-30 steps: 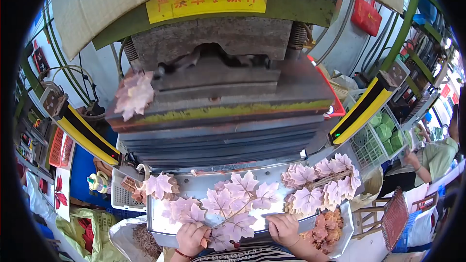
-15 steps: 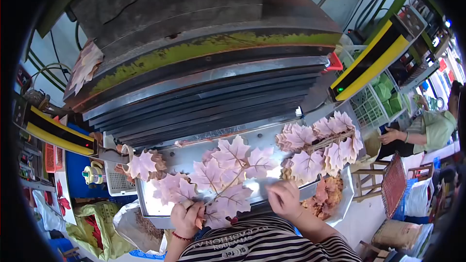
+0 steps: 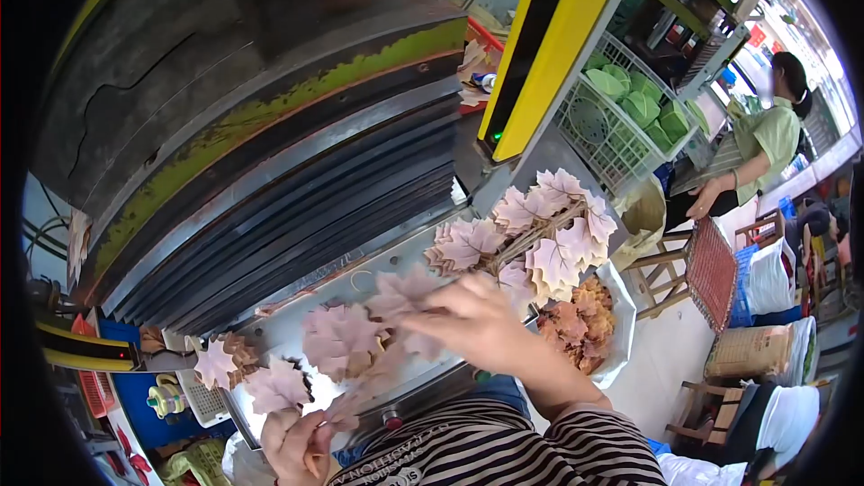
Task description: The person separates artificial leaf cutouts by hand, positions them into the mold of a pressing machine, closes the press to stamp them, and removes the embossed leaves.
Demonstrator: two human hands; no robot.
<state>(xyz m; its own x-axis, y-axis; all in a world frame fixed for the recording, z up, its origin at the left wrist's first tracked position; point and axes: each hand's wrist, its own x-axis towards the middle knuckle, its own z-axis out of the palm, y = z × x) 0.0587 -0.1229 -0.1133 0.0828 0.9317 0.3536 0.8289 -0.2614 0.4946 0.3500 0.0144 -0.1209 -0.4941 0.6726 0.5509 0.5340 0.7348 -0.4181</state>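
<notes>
My left hand (image 3: 292, 444) is closed around the lower end of a spray of pinkish artificial maple leaves (image 3: 346, 351), near the front edge of the metal tray (image 3: 423, 389). The spray is partly blurred. Over its upper right leaves is my right hand (image 3: 481, 319), fingers pointing left and smeared by motion; whether they grip a leaf is unclear. A thick stack of similar leaf sprays (image 3: 531, 234) lies on the right end of the tray. Small leaf piles (image 3: 277, 385) rest at its left end.
A press with stacked dark plates (image 3: 306, 216) stands behind the tray. Yellow-black posts (image 3: 549, 45) flank it. A bag of orange-brown leaves (image 3: 580, 324) is at the right. Beyond, another person (image 3: 760, 144) sits near a crate of green pieces (image 3: 621, 117).
The view has turned to the right. My right hand has moved from the tray's front edge onto the spray's leaves. My left hand keeps hold of the spray, whose leaves have shifted.
</notes>
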